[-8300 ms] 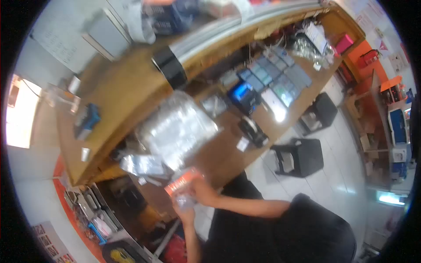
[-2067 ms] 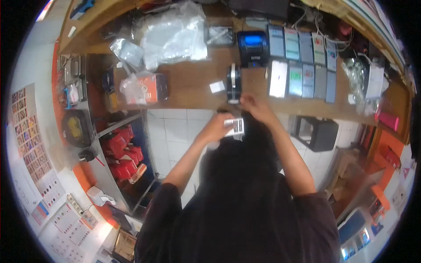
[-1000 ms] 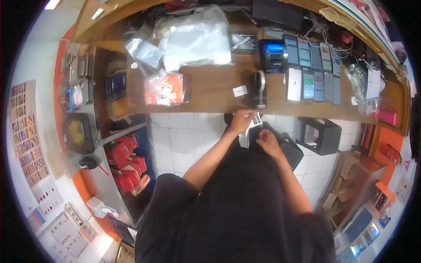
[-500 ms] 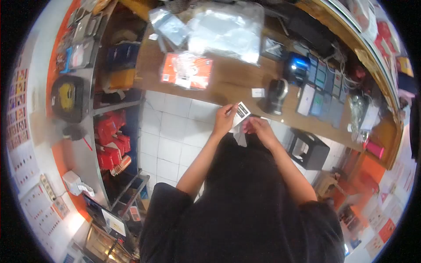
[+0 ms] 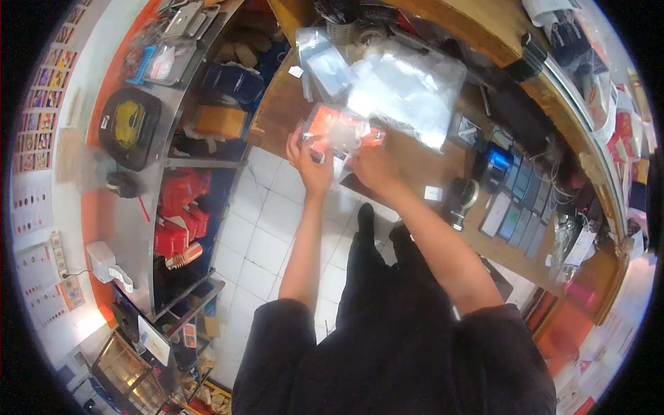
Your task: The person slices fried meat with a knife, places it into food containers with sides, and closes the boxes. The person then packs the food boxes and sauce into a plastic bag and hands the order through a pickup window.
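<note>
An orange packet in clear plastic [image 5: 330, 123] lies at the near edge of the counter, between my two hands. My left hand [image 5: 309, 166] grips its left side, fingers on the edge and thumb over the near part. At the packet's right near corner is my right hand [image 5: 375, 168], its fingers bent in and partly hidden, so what they pinch is unclear. Between the hands shows a small white label with dark marks [image 5: 339, 164], blurred. A dark flat piece [image 5: 354, 183] shows just below my right hand.
Clear plastic bags [image 5: 411, 90] lie behind the packet. A tape dispenser [image 5: 465, 202], a small white slip [image 5: 434, 193], a device with a blue screen [image 5: 498, 160] and several phones [image 5: 515, 221] stand to the right. Shelves with red packs [image 5: 183, 221] are on the left.
Both hands have moved forward and left, from over the floor to the orange packet; my left hand has taken hold of it. The view has turned, and the grey strip no longer shows.
</note>
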Action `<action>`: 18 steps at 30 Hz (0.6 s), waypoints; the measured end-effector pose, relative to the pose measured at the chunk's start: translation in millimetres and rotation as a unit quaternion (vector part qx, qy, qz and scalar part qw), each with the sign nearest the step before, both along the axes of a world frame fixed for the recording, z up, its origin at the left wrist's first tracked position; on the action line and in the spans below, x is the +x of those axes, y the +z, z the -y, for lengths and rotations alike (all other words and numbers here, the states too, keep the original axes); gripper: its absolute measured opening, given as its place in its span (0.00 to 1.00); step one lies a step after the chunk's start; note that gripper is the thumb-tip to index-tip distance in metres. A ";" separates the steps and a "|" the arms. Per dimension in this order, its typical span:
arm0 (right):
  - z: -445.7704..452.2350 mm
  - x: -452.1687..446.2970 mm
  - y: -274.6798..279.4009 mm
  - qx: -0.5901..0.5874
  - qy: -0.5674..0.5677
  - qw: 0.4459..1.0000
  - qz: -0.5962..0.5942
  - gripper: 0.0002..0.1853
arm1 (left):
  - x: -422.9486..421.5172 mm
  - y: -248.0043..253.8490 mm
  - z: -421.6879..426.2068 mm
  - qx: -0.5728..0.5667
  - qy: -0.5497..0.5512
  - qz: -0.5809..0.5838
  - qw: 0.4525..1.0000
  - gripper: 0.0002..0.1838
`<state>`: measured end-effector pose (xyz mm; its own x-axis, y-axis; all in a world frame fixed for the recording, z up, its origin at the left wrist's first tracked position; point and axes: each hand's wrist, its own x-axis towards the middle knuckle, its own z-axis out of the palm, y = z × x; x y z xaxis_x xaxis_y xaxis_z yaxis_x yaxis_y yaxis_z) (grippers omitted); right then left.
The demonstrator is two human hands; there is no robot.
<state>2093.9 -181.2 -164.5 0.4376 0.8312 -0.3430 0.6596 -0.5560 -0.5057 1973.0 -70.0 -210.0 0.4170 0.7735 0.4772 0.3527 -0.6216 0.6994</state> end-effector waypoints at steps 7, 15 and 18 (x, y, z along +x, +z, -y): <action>-33.2 25.4 9.0 0.006 0.092 0.996 0.007 0.17 | -10.0 -63.4 -27.4 -0.352 -0.055 0.240 0.903 0.18; 47.9 82.7 119.5 0.462 -0.027 0.861 -0.209 0.13 | -64.4 -11.3 -45.0 -0.376 0.094 0.209 0.898 0.28; 158.4 137.4 236.0 0.323 -0.141 0.936 -0.012 0.16 | -99.5 -32.4 -35.4 -0.368 0.131 0.236 0.890 0.24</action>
<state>2231.3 -339.6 71.5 0.6695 0.7210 0.1786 0.5167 -0.2793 -0.8093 1873.4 -34.6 -242.5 0.0645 0.9902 -0.1237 -0.0221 0.1253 0.9919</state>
